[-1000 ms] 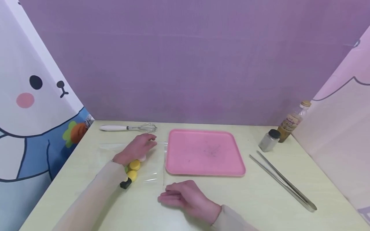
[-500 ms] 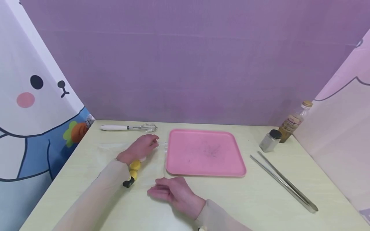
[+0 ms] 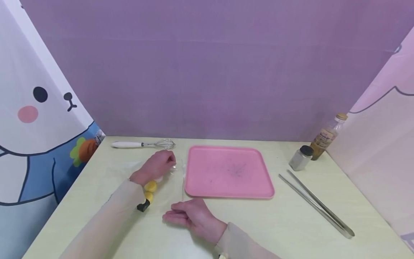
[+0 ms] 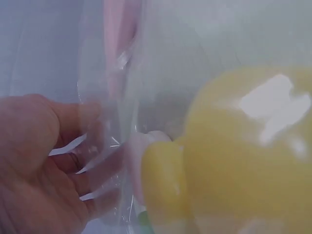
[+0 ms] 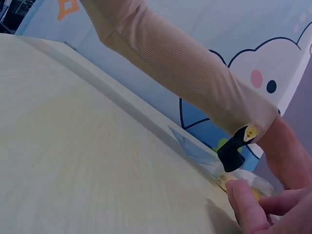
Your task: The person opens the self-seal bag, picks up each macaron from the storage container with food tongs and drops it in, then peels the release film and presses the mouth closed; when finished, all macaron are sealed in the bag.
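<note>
A clear plastic bag point(image 3: 169, 189) lies on the table left of the pink tray. My left hand point(image 3: 154, 166) reaches over it and pinches its film near the upper right edge, which crinkles at the fingertips. In the left wrist view, the film covers the fingertips of that hand point(image 4: 39, 165). Yellow rounded pieces point(image 3: 150, 186), a pale pink piece point(image 4: 139, 163) and a bit of green point(image 4: 145, 222) show by the bag; their kind is unclear. My right hand point(image 3: 195, 217) rests near the bag's lower right corner, fingers extended, holding nothing visible.
The pink tray point(image 3: 228, 172) sits just right of the bag. A whisk point(image 3: 143, 144) lies behind the left hand. Metal tongs point(image 3: 318, 205), a black-lidded jar point(image 3: 300, 158) and a corked bottle point(image 3: 326, 138) are at the right. A purple cloth wall point(image 3: 207, 82) stands behind the table.
My left hand's fingers have closed on the bag's edge, and the film there has lifted and crinkled. My right hand has moved left toward the bag's lower right corner.
</note>
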The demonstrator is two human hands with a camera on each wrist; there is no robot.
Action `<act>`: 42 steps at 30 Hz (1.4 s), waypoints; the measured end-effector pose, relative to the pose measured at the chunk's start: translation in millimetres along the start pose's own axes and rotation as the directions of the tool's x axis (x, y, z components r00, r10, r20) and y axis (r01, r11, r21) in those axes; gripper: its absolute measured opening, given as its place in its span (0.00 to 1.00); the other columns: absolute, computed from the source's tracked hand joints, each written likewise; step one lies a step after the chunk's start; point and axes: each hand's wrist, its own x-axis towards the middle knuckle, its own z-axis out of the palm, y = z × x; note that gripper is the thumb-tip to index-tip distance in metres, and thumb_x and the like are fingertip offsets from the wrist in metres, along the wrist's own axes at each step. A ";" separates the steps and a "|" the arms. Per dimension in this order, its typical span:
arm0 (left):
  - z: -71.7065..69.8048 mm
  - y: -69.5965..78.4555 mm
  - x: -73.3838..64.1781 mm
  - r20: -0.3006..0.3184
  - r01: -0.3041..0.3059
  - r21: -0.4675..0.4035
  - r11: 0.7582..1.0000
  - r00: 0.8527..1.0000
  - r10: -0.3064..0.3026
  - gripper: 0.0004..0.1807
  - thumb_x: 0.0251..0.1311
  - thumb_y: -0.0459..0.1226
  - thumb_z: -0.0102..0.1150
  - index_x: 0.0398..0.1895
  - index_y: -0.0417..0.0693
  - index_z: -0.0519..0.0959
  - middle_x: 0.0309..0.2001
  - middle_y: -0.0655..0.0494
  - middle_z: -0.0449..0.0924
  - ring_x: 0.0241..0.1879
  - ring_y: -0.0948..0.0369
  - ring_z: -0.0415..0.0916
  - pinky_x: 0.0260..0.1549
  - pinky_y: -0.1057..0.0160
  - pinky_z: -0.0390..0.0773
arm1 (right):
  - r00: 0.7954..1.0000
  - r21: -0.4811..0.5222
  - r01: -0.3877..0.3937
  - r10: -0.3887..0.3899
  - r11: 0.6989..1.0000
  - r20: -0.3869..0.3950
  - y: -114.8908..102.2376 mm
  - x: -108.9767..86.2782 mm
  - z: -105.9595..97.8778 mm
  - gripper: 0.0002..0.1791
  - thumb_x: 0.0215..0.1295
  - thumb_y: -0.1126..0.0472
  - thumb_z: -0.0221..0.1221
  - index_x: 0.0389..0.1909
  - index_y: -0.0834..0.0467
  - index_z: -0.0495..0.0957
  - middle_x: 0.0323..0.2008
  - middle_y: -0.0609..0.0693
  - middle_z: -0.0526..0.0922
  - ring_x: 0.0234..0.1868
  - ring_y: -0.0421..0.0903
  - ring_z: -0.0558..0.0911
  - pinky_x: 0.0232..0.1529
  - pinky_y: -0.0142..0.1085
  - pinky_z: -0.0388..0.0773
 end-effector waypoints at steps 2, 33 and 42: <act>-1.7 2.1 -1.8 -0.010 0.007 -0.004 1.000 1.000 -0.007 0.03 0.68 0.30 0.58 0.37 0.42 0.81 0.35 0.54 0.81 0.39 0.56 0.77 0.45 0.54 0.79 | 1.000 0.000 0.007 -0.007 1.000 -0.002 0.8 -1.1 -1.0 0.09 0.63 0.76 0.62 0.42 0.76 0.76 0.33 0.69 0.85 0.40 0.62 0.88 0.43 0.43 0.85; -20.8 31.8 -35.5 -0.099 0.007 -0.390 0.921 0.994 -0.050 0.04 0.70 0.33 0.61 0.40 0.39 0.79 0.36 0.43 0.81 0.33 0.51 0.85 0.41 0.46 0.83 | 0.972 -0.404 0.232 -0.198 0.885 0.125 -50.7 -61.9 -82.4 0.12 0.64 0.64 0.65 0.39 0.71 0.81 0.37 0.63 0.87 0.42 0.55 0.88 0.45 0.46 0.85; -20.8 61.7 -52.3 -0.177 -0.037 -0.445 0.895 0.983 -0.047 0.04 0.68 0.36 0.64 0.39 0.44 0.81 0.32 0.53 0.82 0.32 0.53 0.84 0.41 0.56 0.81 | 0.942 -0.568 0.305 -0.328 0.764 0.065 -67.1 -90.2 -95.5 0.08 0.64 0.66 0.64 0.36 0.69 0.81 0.35 0.58 0.87 0.40 0.52 0.87 0.43 0.39 0.85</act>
